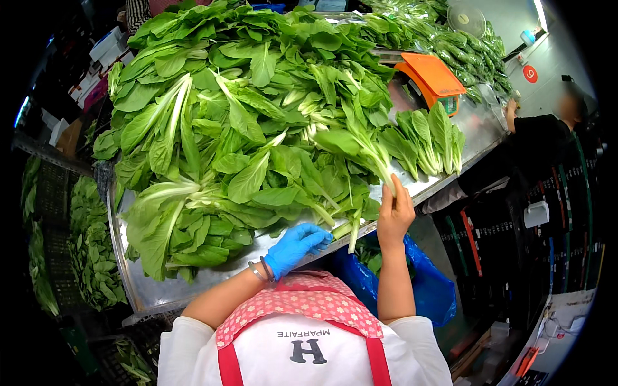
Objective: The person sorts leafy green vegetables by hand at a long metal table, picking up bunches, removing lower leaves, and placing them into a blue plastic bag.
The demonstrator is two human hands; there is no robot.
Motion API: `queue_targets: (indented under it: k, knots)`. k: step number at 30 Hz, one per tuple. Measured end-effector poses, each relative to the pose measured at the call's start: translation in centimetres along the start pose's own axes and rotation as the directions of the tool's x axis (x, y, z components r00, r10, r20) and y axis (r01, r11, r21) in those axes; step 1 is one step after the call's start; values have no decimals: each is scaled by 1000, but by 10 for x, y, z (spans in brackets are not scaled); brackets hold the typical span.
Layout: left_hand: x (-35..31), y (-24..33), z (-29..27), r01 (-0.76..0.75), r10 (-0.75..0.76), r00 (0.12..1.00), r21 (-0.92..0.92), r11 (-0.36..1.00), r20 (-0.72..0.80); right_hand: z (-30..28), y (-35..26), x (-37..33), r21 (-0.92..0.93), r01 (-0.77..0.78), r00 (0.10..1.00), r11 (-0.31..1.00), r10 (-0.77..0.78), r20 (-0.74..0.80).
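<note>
A big heap of bok choy [212, 122], broad green leaves on pale stalks, covers much of the metal table [161, 293]. My right hand [395, 212], bare, is closed around the stalk end of one bok choy [360, 145], whose leaves point away to the upper left. My left hand [300, 248], in a blue glove, is at the table's near edge with its fingers loosely bent and apart. Nothing shows in it. Just right of its fingertips lie some cut stalks [344, 230]. Several bok choy [428, 141] stand in a tidy row farther right.
An orange scale [432, 80] stands behind the row. Bagged greens [463, 51] are piled at the far right. A blue bag [430, 283] hangs open below the near edge. Crates of greens [93, 244] are at left. Another person [541, 151] stands by the table's right end.
</note>
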State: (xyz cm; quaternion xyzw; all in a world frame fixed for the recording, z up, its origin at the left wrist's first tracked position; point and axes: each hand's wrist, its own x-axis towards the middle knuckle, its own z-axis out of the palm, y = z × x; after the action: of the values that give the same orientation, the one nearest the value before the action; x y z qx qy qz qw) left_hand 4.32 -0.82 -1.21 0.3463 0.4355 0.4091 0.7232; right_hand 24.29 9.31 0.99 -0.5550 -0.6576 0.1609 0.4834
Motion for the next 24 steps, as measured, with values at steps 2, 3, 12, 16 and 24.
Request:
queue_targets:
  k: [2,3,12,16,24]
  knots:
    - [1,0,0,15,-15,1000,-18,1000,10,0,-7,5,273,-323,943,906,283,177]
    - [0,1,0,18,-18,1000,-26,999,20,0,-8,7,462,-454,886,762,441,143]
    - [3,19,19,-114,121,991,-118,986,55,-10,-39,-36,837,-545,718,-54,485,499]
    - [0,28,21,-99,113,993,-237,966,44,3,-67,-76,554,-828,531,86,436,726]
    - [-22,35,-32,-395,319,918,-482,782,-235,16,-17,-52,-250,231,916,940,-123,382]
